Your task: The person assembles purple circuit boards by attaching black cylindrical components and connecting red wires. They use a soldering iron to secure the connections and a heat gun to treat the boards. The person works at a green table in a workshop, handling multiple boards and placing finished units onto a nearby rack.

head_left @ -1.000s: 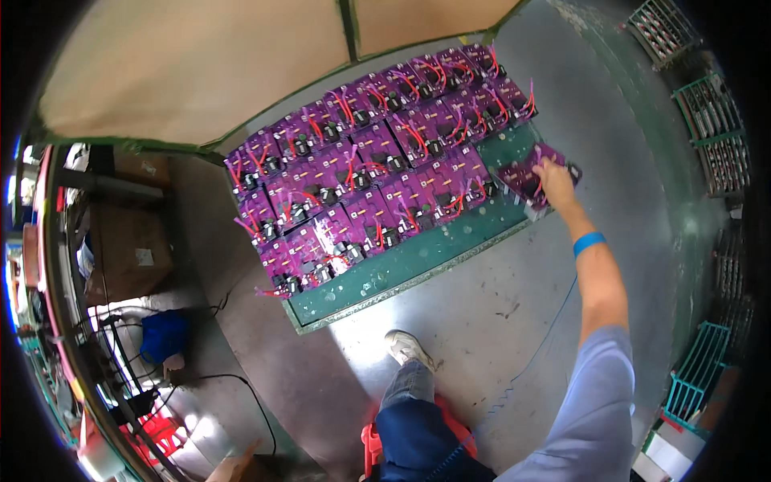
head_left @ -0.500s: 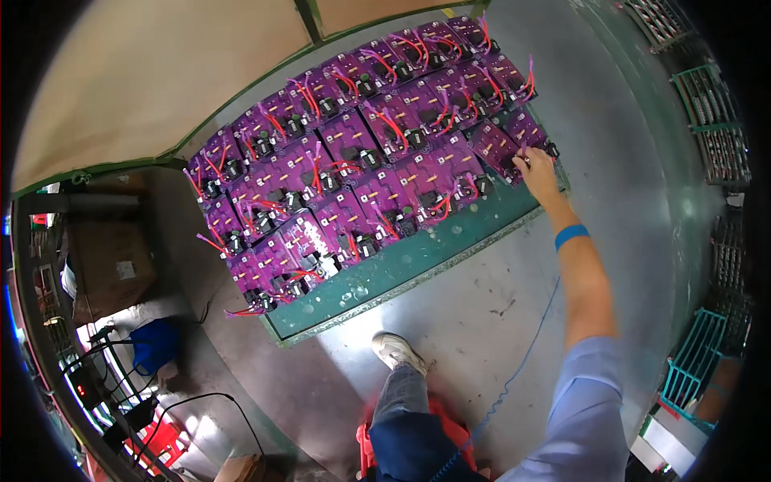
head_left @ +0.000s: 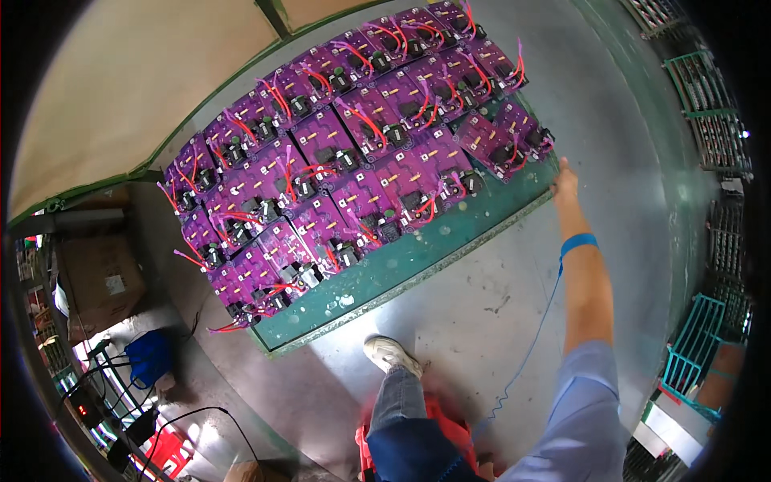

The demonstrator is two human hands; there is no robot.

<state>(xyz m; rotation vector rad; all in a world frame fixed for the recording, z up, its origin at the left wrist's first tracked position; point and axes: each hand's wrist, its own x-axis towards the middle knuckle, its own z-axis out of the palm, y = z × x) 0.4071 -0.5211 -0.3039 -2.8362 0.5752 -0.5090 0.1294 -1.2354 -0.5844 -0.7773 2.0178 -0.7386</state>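
Hands: right hand (head_left: 564, 181) touches green board (head_left: 418, 257) beside purple circuit boards (head_left: 345, 169), grip unclear; left unseen.

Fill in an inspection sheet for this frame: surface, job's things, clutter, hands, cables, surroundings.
Surface: green board lying on grey floor.
Job's things: purple circuit boards with red wires, in rows on the board.
Clutter: cardboard box, blue bag.
Hands: right hand at the board's right edge, holding nothing visible; left hand not in view.
Cables: thin blue cord from blue wristband; black cables at lower left.
Surroundings: green racks at right.
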